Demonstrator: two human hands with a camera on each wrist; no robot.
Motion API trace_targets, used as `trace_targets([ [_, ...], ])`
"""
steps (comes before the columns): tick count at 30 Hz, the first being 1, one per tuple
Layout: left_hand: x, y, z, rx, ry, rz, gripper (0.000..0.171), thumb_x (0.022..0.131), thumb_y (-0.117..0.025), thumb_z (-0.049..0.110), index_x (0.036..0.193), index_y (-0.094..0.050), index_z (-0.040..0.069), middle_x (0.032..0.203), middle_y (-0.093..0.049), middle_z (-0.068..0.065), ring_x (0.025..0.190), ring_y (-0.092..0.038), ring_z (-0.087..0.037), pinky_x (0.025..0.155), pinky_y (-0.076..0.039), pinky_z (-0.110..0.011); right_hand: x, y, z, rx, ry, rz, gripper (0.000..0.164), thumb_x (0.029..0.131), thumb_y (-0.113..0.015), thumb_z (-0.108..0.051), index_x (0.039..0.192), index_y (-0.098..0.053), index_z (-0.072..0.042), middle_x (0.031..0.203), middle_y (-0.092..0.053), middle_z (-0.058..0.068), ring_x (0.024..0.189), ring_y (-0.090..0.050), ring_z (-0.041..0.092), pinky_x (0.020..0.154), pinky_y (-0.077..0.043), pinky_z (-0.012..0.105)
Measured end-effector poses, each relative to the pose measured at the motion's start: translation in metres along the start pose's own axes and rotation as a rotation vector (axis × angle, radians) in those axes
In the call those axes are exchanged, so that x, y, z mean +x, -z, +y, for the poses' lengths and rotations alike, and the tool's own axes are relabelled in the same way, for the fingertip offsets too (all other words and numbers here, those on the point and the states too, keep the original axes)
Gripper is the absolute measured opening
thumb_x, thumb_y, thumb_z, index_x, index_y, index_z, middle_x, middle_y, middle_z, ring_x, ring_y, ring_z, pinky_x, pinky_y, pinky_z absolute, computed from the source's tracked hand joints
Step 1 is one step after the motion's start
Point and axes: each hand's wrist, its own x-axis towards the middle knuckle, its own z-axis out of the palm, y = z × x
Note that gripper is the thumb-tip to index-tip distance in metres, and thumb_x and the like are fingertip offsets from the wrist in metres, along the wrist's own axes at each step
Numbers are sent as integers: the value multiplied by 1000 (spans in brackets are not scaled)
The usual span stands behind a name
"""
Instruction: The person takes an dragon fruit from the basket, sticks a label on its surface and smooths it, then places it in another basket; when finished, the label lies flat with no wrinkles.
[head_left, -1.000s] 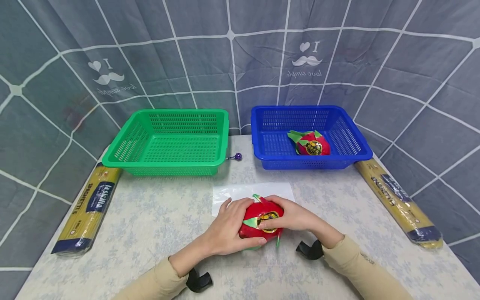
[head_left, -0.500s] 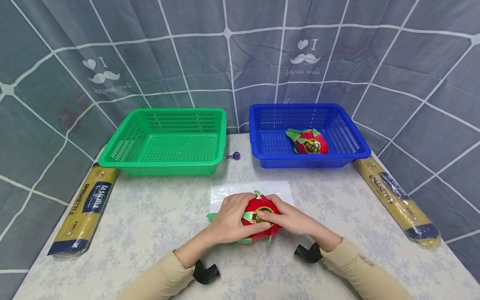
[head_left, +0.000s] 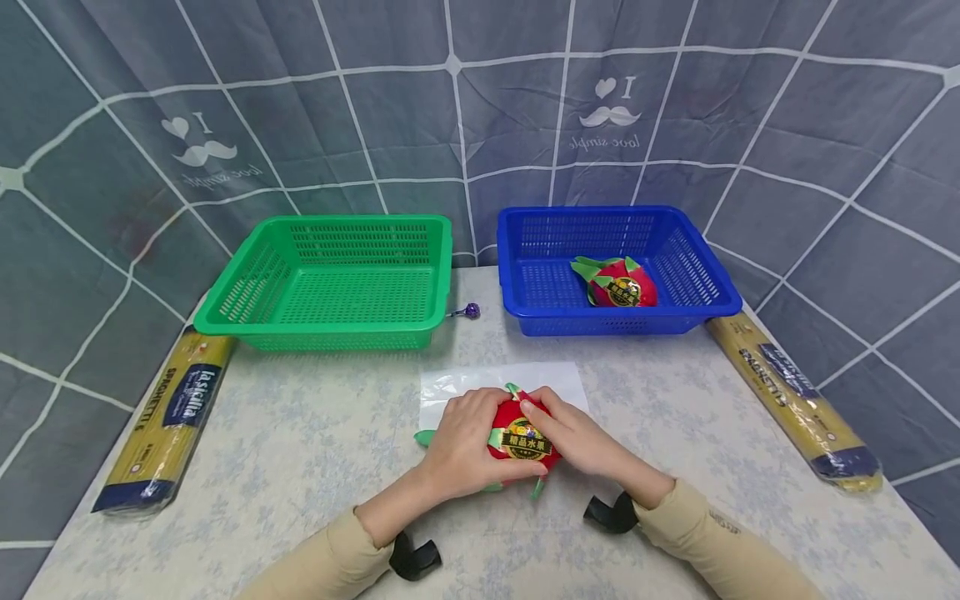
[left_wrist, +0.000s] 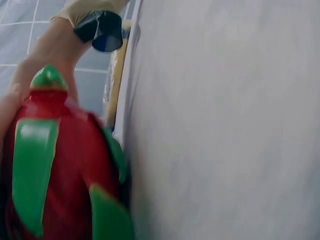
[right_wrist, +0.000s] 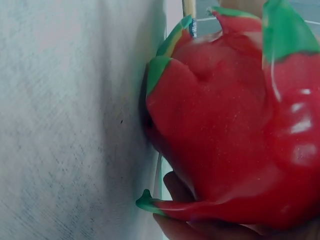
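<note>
A red dragon fruit (head_left: 512,413) with green-tipped scales sits between both hands at the near middle of the table. Its black and gold round label (head_left: 527,440) faces up. My left hand (head_left: 467,446) grips its left side, the thumb stretched along the near edge below the label. My right hand (head_left: 577,435) holds its right side, with the thumb at the upper right of the label. In the left wrist view, the dragon fruit (left_wrist: 70,160) fills the lower left. The right wrist view shows the dragon fruit (right_wrist: 225,125) close up, with fingers (right_wrist: 182,227) under it.
A white sheet (head_left: 442,392) lies just behind the hands. Beyond stand a green basket (head_left: 337,340) and a blue basket (head_left: 615,325), the latter holding another dragon fruit (head_left: 626,283). Between them lies a purple lollipop (head_left: 471,311). Spaghetti packs (head_left: 168,425) (head_left: 798,408) flank the table.
The held dragon fruit has turned a little between the hands, and a green tip now shows beyond the left hand. My right thumb has moved up off the label, leaving it uncovered.
</note>
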Motion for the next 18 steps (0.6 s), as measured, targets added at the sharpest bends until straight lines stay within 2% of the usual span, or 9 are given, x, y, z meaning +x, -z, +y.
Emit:
trace_targets([
  [4, -1, 4, -2, -10, -28, -54, 60, 85, -54, 61, 118, -51, 11, 116, -53, -1, 104, -47, -15, 83, -38, -35, 1, 1, 1, 15, 13, 6, 39, 104, -27, -37, 113, -50, -7, 100, -57, 4, 91, -53, 17, 78, -44, 33],
  [7, -1, 8, -4, -45, -22, -95, 49, 93, -47, 48, 122, -48, 8, 119, -52, -3, 108, -45, -18, 84, -38, -36, 1, 2, 2, 28, 22, -28, 41, 103, -27, -40, 115, -49, -7, 103, -58, 4, 95, -54, 17, 80, -45, 34],
  [9, -2, 9, -5, -55, -24, -105, 44, 97, -42, 43, 123, -48, 7, 120, -52, -4, 110, -44, -19, 85, -37, -37, 2, 3, 4, 21, 29, -63, 40, 101, -37, -42, 119, -47, -8, 104, -58, 3, 94, -55, 16, 80, -45, 33],
  [11, -1, 9, -5, -60, -39, -101, 40, 99, -39, 38, 122, -48, 6, 119, -52, -4, 110, -44, -20, 86, -38, -38, 2, 5, 6, 25, 38, -102, 43, 95, -51, -42, 122, -44, -8, 105, -58, 3, 94, -56, 16, 80, -47, 33],
  [14, -1, 7, -7, -49, -75, -61, 33, 101, -36, 31, 120, -49, 7, 115, -53, -4, 108, -45, -20, 85, -38, -38, 4, 7, 9, 50, 41, -160, 60, 85, -68, -40, 126, -39, -8, 107, -57, 4, 94, -57, 17, 79, -48, 34],
  [16, 0, 5, -9, -46, -92, -29, 31, 101, -35, 28, 118, -51, 8, 113, -54, -4, 107, -46, -20, 84, -39, -37, 4, 8, 11, 67, 36, -185, 64, 83, -70, -40, 128, -37, -8, 109, -56, 4, 95, -56, 17, 80, -49, 33],
  [18, 0, 3, -10, -44, -101, -3, 29, 101, -35, 26, 117, -52, 8, 112, -55, -4, 105, -47, -20, 83, -39, -37, 4, 9, 12, 83, 53, -207, 61, 87, -65, -38, 130, -35, -7, 111, -55, 5, 97, -56, 18, 82, -48, 33],
])
